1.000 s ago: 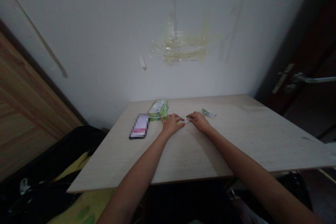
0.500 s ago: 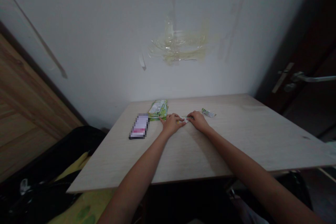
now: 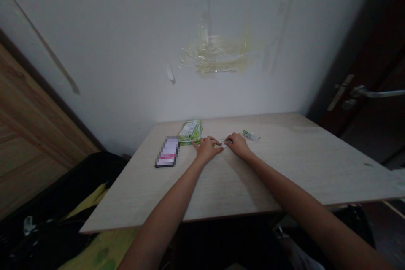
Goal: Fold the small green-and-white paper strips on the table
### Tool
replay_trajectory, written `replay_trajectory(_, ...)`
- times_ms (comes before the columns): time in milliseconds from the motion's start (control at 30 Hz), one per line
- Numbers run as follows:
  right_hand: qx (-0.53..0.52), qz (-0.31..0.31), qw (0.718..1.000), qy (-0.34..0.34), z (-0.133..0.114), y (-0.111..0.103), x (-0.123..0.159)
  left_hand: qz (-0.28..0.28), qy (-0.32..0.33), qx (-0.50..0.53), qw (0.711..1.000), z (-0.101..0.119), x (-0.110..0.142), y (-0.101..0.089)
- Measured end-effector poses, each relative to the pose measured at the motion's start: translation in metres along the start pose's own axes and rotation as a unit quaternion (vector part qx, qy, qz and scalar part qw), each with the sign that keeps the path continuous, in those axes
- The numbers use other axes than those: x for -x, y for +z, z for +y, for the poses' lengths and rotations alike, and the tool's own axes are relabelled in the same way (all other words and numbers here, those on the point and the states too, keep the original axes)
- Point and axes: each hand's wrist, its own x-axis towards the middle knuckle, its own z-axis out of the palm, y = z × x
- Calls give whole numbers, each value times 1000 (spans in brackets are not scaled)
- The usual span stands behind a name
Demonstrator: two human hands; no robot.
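Note:
A small green-and-white packet (image 3: 222,144) lies on the table between my hands, mostly covered by their fingers. My left hand (image 3: 207,148) is closed on its left end, with one finger stretched out toward the stack of packets. Curled over the right end is my right hand (image 3: 238,144), its fingertips pressed together on the packet. A stack of flat green packets (image 3: 190,131) sits just left of my left hand. Behind my right hand rests a narrow, rolled-up green-and-white packet (image 3: 251,136).
A phone (image 3: 168,152) with a lit, blurred screen lies left of my left hand. The pale wooden table (image 3: 284,168) meets a wall with peeling tape (image 3: 218,57). A dark door with a handle (image 3: 376,93) stands at the right, and wooden furniture (image 3: 28,122) at the left.
My fingers stay on the packet, with only a very slight shift of the right hand. The stack, phone and rolled packet lie where they were.

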Motion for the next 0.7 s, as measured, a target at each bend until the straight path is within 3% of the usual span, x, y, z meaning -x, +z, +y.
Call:
replay_trajectory(433, -12, -17, 999, 43, -8, -10, -5, 3, -5, 6, 1000, -1, 0, 3)
replay_trajectory(700, -3, 2, 998, 70, -11, -5, -4, 7, 3, -5, 1000, -2, 0, 2)
